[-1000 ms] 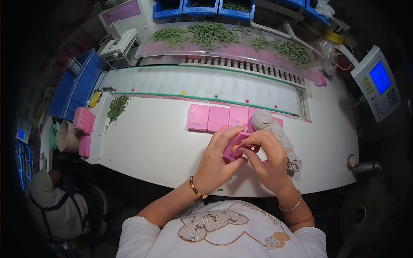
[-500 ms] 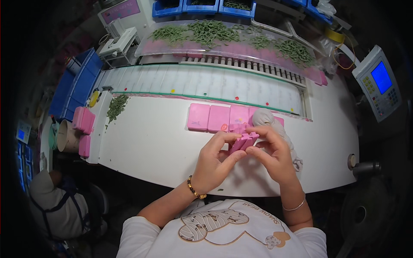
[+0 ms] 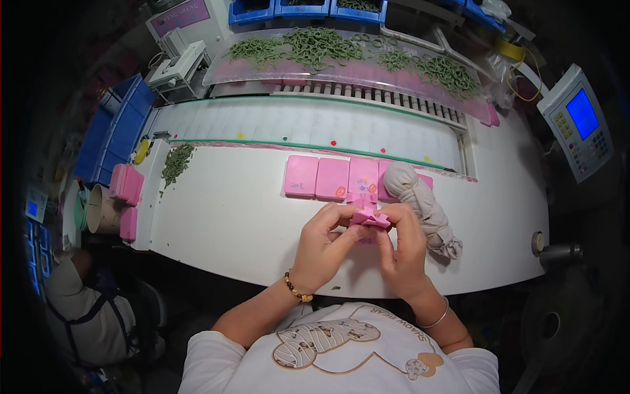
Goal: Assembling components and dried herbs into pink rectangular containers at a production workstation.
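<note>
Both hands meet over the near middle of the white table. Between them is a folded, flexible pink rubber mould, its cut edges showing and part of it hidden by fingers. My left hand pinches its left side with thumb and forefinger. The right side is gripped by my right hand. Just beyond, flat pink moulds lie in a row, some with small marks on top. A knotted off-white cloth bundle rests to the right of my right hand, overlapping the row's end.
Behind the row runs a white belt with coloured dots. A clear tray beyond it holds green rings. Green scraps lie at left near stacked pink moulds. A control panel stands right; another person sits lower left.
My right hand has come inward and left, and the mould between my hands has tilted flatter. More of the cloth bundle shows. The belt's dots have shifted left.
</note>
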Demonstrator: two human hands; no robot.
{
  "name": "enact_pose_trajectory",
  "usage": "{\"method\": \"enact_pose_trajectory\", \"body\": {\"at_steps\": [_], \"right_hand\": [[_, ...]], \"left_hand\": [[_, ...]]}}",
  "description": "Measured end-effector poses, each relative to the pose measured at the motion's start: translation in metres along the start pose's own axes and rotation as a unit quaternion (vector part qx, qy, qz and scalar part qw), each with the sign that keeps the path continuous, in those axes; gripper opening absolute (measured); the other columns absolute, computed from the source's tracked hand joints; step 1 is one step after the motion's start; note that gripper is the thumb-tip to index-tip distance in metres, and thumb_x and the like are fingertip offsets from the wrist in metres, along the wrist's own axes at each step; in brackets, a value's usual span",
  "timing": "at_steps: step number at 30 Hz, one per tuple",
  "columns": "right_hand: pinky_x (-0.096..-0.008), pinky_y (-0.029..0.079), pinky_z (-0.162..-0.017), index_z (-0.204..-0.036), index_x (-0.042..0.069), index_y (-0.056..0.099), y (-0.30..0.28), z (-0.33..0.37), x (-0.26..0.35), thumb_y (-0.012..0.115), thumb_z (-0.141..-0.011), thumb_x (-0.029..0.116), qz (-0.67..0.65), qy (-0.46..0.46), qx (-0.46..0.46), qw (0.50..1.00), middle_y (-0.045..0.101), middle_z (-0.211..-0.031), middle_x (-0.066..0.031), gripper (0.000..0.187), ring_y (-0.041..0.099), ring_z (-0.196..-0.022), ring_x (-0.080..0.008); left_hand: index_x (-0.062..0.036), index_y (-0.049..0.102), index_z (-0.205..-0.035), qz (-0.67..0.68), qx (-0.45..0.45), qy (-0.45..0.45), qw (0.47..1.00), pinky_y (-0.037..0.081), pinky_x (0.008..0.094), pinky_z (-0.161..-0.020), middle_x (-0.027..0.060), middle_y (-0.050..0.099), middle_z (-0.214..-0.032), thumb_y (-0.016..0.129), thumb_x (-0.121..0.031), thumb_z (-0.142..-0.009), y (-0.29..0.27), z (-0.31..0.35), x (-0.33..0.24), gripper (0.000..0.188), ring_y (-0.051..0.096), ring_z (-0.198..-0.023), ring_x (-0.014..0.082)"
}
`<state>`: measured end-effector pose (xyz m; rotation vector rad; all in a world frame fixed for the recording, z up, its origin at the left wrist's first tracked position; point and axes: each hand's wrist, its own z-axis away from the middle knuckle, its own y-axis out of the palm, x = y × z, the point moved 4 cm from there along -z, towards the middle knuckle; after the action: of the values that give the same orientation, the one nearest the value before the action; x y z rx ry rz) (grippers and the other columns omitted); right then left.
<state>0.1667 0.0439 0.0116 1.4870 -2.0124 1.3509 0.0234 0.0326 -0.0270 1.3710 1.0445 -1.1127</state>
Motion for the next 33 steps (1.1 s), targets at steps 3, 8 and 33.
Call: {"method": "enact_pose_trajectory", "body": {"at_steps": [3,8,33], "right_hand": [[-0.0345,0.047,-0.065,-0.102,-0.001,0.055,0.002,0.001,0.003,0.063,-0.083,-0.003,0.009,-0.022,-0.019,1.000,0.056,-0.090,-0.0150,0.021,0.058,-0.074,-0.0268],[-0.0278,0.048,-0.067,-0.107,-0.003,0.056,0.007,0.003,-0.020,0.068,-0.085,0.003,-0.234,0.182,0.064,0.953,0.059,-0.096,-0.0089,0.026,0.059,-0.080,-0.0143],[-0.0180,0.044,-0.065,-0.108,0.003,0.056,-0.014,-0.004,-0.027,0.059,-0.097,0.015,-0.364,0.315,-0.009,0.877,0.060,-0.087,-0.0016,0.018,0.056,-0.073,-0.0059]], "left_hand": [[0.0040,0.058,-0.115,0.017,0.002,-0.007,1.000,0.054,0.0281,-0.083,0.0059,0.061,-0.103,0.063,0.000,-0.090,-0.005,-0.001,0.002,0.025,0.061,-0.097,0.0132],[0.0042,0.062,-0.110,-0.046,-0.007,-0.032,0.998,0.049,0.0221,-0.076,0.0039,0.054,-0.101,0.064,-0.007,-0.091,-0.017,-0.006,0.005,0.022,0.057,-0.087,0.0093],[-0.0025,0.044,-0.122,0.219,0.019,-0.088,0.972,0.050,0.0305,-0.072,0.0105,0.056,-0.102,0.045,-0.026,-0.102,0.002,-0.001,0.000,0.031,0.061,-0.084,0.0217]]}}
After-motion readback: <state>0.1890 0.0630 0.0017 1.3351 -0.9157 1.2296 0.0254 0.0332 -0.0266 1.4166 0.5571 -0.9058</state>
